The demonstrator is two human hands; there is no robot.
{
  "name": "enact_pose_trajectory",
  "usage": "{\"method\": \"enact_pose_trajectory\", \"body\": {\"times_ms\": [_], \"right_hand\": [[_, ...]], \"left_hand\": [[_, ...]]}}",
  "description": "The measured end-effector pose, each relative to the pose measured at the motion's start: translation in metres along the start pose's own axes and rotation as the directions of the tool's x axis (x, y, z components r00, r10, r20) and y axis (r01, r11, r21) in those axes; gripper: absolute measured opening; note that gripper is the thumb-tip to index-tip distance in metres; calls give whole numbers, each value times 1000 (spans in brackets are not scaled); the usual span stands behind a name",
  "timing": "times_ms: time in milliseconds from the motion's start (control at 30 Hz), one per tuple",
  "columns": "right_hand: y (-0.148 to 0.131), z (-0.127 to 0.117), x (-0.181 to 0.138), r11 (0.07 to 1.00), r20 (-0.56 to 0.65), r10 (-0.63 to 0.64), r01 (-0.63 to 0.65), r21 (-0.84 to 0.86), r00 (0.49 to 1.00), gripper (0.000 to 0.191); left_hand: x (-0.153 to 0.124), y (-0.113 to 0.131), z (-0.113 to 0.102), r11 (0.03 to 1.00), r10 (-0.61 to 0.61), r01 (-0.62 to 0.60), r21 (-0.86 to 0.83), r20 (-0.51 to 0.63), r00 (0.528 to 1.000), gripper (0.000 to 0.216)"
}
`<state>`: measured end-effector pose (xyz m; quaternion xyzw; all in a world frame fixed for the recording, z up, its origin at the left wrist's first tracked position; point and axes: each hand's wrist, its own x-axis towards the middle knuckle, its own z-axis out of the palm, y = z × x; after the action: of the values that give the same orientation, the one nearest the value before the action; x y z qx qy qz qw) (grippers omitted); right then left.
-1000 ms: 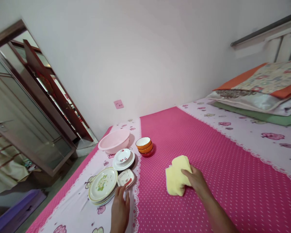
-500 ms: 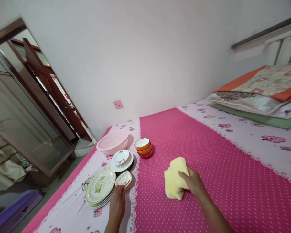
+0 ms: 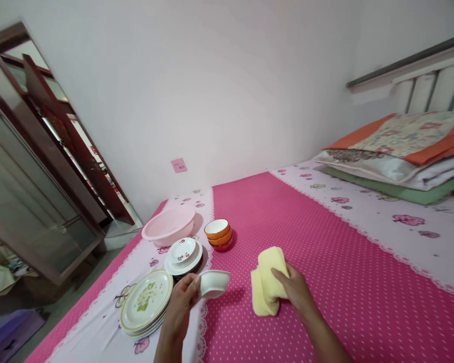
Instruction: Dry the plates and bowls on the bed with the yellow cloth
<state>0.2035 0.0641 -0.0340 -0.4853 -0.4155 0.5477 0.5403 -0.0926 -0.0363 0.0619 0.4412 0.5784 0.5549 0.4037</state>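
My left hand (image 3: 181, 305) grips the rim of a small white dish (image 3: 214, 282) and holds it up above the bed, tilted toward the right. My right hand (image 3: 293, 288) is closed on a folded yellow cloth (image 3: 267, 285) that rests on the pink dotted sheet (image 3: 325, 252). Left of the raised dish lies a stack of large floral plates (image 3: 146, 300). Behind it is a stack of small white plates (image 3: 182, 252).
A pink basin (image 3: 169, 225) and stacked orange bowls (image 3: 218, 233) sit farther back near the wall. Folded bedding (image 3: 404, 151) lies at the right by the bed's rail. A mirrored door (image 3: 30, 186) stands at the left beyond the bed's edge.
My left hand took hold of the small white dish beside the large plates and lifted it up and to the right. The right hand stayed on the yellow cloth.
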Motion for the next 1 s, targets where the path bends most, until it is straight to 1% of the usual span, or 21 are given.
{"method": "enact_pose_trajectory", "body": {"times_ms": [100,167,233,333,400,433,500,600,633,700,767,833,900,967,1000], "right_hand": [[-12,5,-11,989,80,-15,3,149,997,59],[-18,7,-19,973,153,-36,-1,230,988,64],[-23,9,-26,963,229,-50,-14,269,972,69],[-26,12,-32,962,377,-72,-35,271,924,74],[-26,15,-34,968,458,-74,-47,248,886,68],[-26,17,-34,971,480,-71,-50,235,874,64],[-24,22,-34,978,471,-69,-34,207,879,55],[-15,31,-33,990,380,-84,34,138,921,51],[-10,34,-34,992,346,-87,51,112,934,50],[0,40,-36,995,280,-100,94,35,955,49],[9,46,-42,980,214,-141,166,-107,967,50],[16,51,-48,933,169,-197,237,-271,966,54],[18,56,-56,879,143,-251,287,-380,957,53],[16,60,-63,833,152,-320,354,-426,935,43],[12,62,-66,813,183,-347,392,-430,920,36]], "left_hand": [[9,6,40,969,-92,125,-214,156,983,57],[14,0,65,926,-140,205,-316,218,966,59],[17,-12,84,879,-195,284,-383,253,948,61],[19,-34,98,815,-284,371,-445,252,925,59],[18,-46,102,780,-329,397,-484,224,918,55],[17,-52,103,766,-343,400,-503,206,917,53],[15,-61,106,749,-352,385,-540,167,921,50],[10,-70,117,741,-356,364,-564,130,925,53],[8,-71,121,740,-369,375,-559,129,921,57],[3,-72,129,729,-422,424,-537,134,896,64],[-1,-69,136,708,-468,461,-534,135,874,61],[-4,-63,139,680,-484,451,-578,108,868,52],[-5,-58,140,641,-465,407,-650,93,880,44],[-5,-54,140,591,-441,389,-707,120,889,40],[-5,-52,139,563,-427,387,-730,144,893,41]]}}
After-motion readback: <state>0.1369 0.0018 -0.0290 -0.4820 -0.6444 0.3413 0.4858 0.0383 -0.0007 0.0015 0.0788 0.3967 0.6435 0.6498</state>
